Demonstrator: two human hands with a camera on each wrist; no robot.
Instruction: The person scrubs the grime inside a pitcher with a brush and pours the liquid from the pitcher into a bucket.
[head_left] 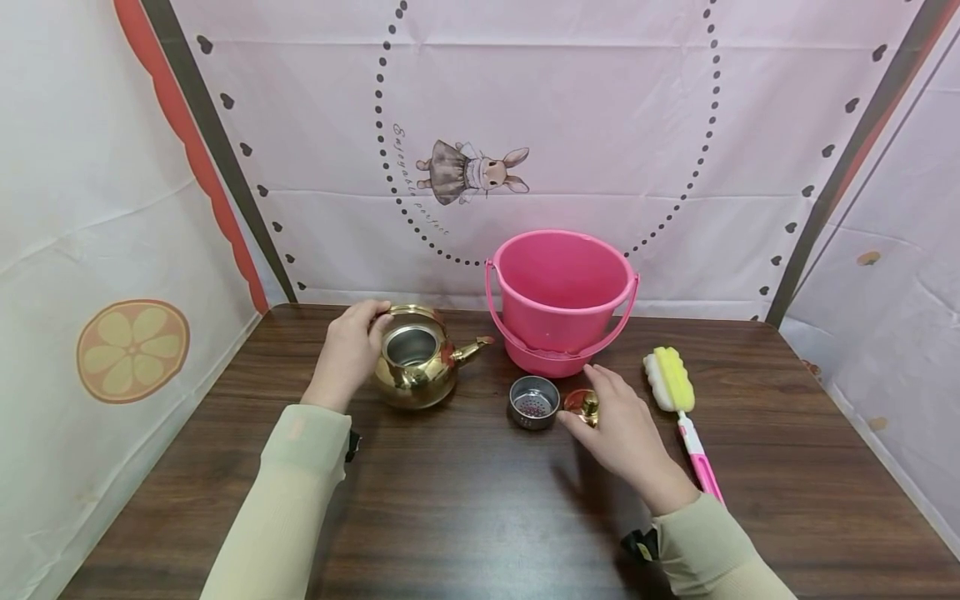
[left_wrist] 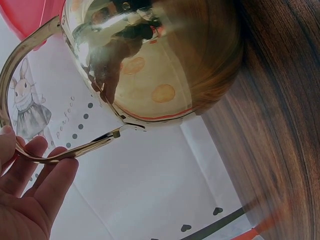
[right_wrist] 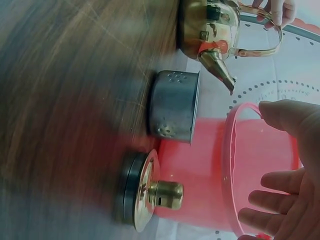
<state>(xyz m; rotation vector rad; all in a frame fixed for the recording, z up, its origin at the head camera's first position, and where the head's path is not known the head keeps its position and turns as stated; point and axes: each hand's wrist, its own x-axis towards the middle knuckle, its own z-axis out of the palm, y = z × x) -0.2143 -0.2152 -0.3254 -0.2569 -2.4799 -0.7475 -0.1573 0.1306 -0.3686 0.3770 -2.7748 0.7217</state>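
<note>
A gold teapot (head_left: 417,375) stands uncovered on the table, its spout pointing right. My left hand (head_left: 352,346) grips the teapot's arched handle (left_wrist: 82,149), fingers and thumb around it. My right hand (head_left: 619,429) is held with fingers spread beside the gold lid (right_wrist: 145,190), which lies knob up on the table. In the right wrist view nothing is between its fingers and thumb. Left of the lid sits a steel strainer cup (head_left: 534,403) with holes in its bottom and side.
Behind the strainer stands a pink bucket (head_left: 558,325) with its handle hanging down in front. To the right lies a sponge brush (head_left: 681,408) with a yellow and white head and a pink and white handle. A printed cloth (head_left: 322,150) hangs behind the table.
</note>
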